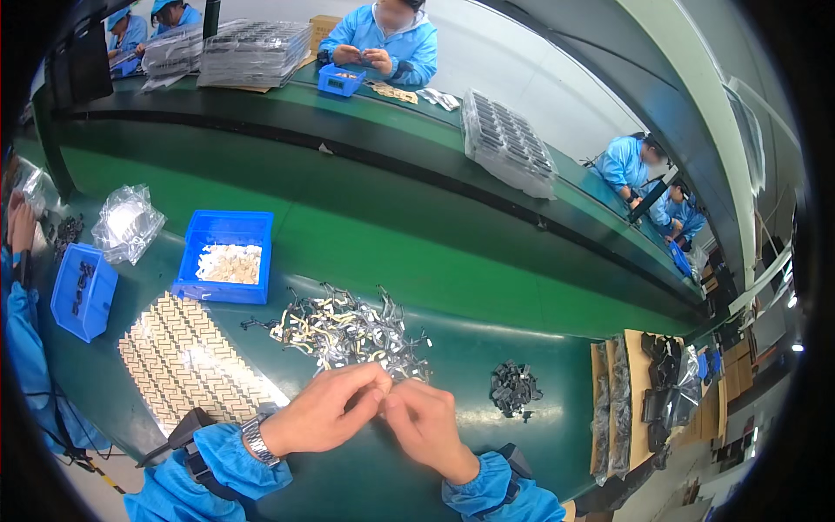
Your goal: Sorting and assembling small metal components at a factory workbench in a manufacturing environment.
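Note:
My left hand (323,409), with a metal watch at its wrist, meets my right hand (430,426) over the green table (365,483). The fingertips of both are pinched together. Whatever lies between them is too small or too hidden to make out. Just beyond the fingers spreads a heap of small black, silver and yellowish cable-like parts (344,326). Left of my left hand lies a sheet of cream-coloured adhesive pieces (193,365) in slanted rows. A small pile of black parts (515,388) sits to the right of my right hand.
A blue bin (190,290) holds cream-coloured pieces; another blue bin (65,317) with dark parts stands farther left, near a clear plastic bag (128,223). Cardboard and bagged black parts (639,391) line the right end. Across the way, co-workers (383,39) sit at another bench with stacked trays (509,143).

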`<state>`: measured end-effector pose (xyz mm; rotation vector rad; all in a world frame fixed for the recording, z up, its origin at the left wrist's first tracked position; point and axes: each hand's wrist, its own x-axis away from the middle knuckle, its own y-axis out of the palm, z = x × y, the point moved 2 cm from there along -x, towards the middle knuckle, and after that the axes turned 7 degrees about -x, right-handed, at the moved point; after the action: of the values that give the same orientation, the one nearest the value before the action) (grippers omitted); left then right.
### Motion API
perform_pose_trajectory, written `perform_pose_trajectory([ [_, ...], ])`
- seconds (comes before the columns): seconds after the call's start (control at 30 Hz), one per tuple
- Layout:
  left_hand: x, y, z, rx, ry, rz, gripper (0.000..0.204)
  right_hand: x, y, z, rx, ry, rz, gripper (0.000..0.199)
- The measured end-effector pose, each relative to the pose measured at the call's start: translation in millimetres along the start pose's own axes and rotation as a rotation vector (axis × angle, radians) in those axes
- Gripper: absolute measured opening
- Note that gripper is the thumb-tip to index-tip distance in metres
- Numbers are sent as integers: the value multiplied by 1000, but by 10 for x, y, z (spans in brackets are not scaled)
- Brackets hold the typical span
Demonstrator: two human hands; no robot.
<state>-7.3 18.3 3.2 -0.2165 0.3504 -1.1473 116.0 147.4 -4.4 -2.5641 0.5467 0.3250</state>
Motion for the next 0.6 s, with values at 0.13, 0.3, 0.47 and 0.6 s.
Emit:
perform_pose_trajectory([
  [0.13, 3, 20, 5, -9, -18, -10, 7, 9, -7, -13, 9, -4, 13, 13],
  [0.3, -4, 36, -15, -2, -16, -5, 7, 13, -2, 3, 7, -6, 25, 11],
  [0.47, -7, 20, 19, 22, -16, 47, 6, 35, 2, 70, 81, -44, 94, 12],
  [0.6, 15, -19, 19, 19, -76, 74, 8, 5, -29, 12, 40, 49, 123, 13],
])
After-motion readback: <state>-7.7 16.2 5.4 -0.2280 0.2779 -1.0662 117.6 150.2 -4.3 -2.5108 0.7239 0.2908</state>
